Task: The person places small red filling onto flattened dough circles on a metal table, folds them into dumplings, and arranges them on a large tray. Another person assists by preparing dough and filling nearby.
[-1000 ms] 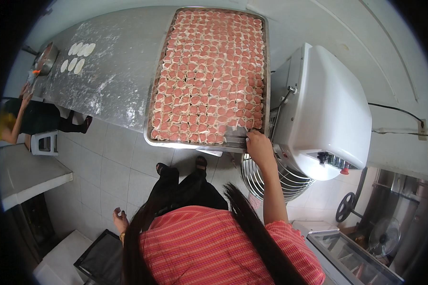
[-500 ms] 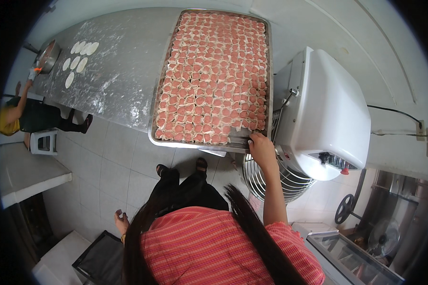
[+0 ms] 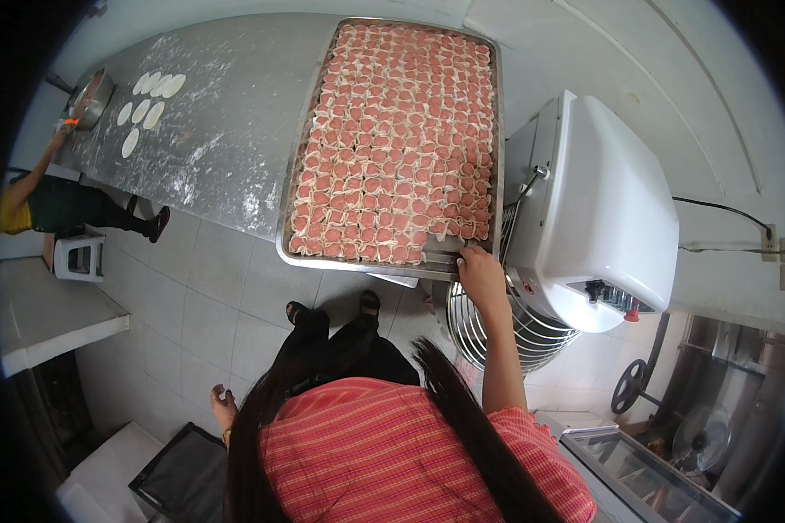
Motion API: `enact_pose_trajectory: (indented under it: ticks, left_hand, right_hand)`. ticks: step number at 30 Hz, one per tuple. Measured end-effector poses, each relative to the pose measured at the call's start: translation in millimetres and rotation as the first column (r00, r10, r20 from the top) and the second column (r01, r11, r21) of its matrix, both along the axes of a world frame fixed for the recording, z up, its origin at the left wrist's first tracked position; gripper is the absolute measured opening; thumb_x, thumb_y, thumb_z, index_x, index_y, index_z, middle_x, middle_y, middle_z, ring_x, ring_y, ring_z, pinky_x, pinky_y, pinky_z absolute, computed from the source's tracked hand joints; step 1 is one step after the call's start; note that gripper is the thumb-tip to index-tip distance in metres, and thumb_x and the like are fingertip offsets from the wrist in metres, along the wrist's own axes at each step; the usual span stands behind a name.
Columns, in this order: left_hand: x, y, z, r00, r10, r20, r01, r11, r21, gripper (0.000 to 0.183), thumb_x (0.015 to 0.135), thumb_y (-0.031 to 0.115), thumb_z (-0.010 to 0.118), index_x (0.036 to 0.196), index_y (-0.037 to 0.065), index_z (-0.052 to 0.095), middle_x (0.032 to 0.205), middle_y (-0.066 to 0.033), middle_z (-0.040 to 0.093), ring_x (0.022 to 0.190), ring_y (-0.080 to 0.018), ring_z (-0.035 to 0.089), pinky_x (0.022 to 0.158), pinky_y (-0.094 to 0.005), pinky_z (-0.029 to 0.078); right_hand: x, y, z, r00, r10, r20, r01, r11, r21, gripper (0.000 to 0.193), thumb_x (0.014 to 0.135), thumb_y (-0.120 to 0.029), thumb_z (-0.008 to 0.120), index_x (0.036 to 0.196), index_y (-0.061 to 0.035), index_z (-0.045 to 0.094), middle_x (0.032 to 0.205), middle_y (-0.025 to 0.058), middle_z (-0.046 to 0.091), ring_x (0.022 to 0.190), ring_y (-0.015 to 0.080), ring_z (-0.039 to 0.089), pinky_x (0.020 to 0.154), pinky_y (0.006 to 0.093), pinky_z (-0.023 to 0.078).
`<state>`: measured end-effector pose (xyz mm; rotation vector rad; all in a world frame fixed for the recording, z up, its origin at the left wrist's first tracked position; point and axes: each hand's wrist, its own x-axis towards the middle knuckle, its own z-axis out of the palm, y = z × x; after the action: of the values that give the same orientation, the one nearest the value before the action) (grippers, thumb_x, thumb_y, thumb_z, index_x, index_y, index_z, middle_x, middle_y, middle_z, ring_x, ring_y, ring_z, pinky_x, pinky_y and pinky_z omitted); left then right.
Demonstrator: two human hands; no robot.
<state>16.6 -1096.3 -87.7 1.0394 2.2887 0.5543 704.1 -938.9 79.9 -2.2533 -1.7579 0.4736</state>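
A large metal tray [image 3: 281, 234] lies on the steel table, its front edge jutting past the table's edge. Rows of open-topped dumplings [image 3: 384, 157] with pink filling cover it, apart from a bare patch at the near right corner. At that corner my right hand [image 3: 480, 268] is closed on the tray's rim, fingers over the inside. My left hand [image 3: 223, 404] hangs by my side over the floor, away from the table. Its fingers are loosely curled and apart, and nothing shows in them.
Several round dough wrappers [image 3: 153, 115] lie on the floured table [image 3: 227, 113]. At its far left end a co-worker [image 3: 44, 200] reaches to a metal bowl [image 3: 93, 98]. A white mixer [image 3: 602, 209] with a wire guard stands right of the tray. A white stool [image 3: 80, 257] is at left.
The co-worker's arm and body have shifted slightly at the bowl. My right hand keeps its grip on the tray rim; my left hand stays hanging. The view has shifted very slightly.
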Motion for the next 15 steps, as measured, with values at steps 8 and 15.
enact_pose_trajectory:
  ticks: [8,15]
  left_hand:
    - [-18,-15,-15,0.982,-0.152,-0.112,0.156,0.987,0.032,0.027,0.081,0.004,0.059,0.107,0.0,0.055,0.095,-0.015,0.058,0.073,-0.025,0.061,0.059,-0.0327,0.049]
    - [-82,-29,-87,0.996,0.07,0.056,-0.067,0.997,-0.048,0.027,0.08,0.003,0.059,0.107,-0.001,0.055,0.095,-0.0147,0.058,0.072,-0.0233,0.061,0.058,-0.0328,0.05]
  right_hand:
    - [0,0,-3,0.999,0.013,0.035,-0.012,1.0,-0.014,0.014,0.079,-0.008,0.049,0.079,0.0009,0.06,0.088,0.0178,0.061,0.076,0.0367,0.061,0.067,0.0451,0.05]
    - [-3,-2,3,0.998,-0.008,0.062,0.009,1.0,-0.011,0.014,0.08,-0.009,0.05,0.079,0.0006,0.06,0.087,0.0177,0.061,0.076,0.0361,0.062,0.067,0.0445,0.051]
